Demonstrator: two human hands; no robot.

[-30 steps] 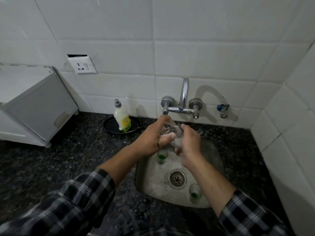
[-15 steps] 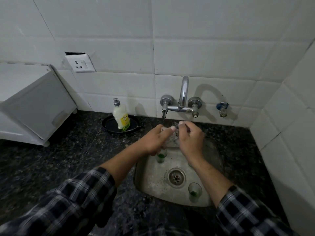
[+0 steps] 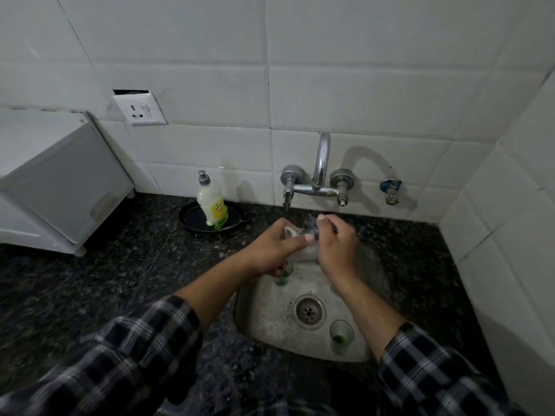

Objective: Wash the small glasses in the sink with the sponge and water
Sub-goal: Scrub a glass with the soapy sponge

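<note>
glass (image 3: 303, 234) held over the sink (image 3: 249, 322), just below the tap (image 3: 318, 187), so that water can run over it and fall into the basin. left hand (image 3: 276, 247) grips the glass from the side to steady it. right hand (image 3: 336, 250) pinches it near the rim with curled fingers, seemingly to rub or turn it. both hands are thus clamped on the one glass, close together. no sponge can be made out; a palm may hide it. far glass (image 3: 283, 276), partly under the left hand, and near glass (image 3: 341, 337), beside the drain (image 3: 309, 310), stand upright with green residue, judged unwashed. soap bottle (image 3: 211, 205) stands in a dish (image 3: 192, 220) on the bench (image 3: 90, 280), near the sink.
</note>
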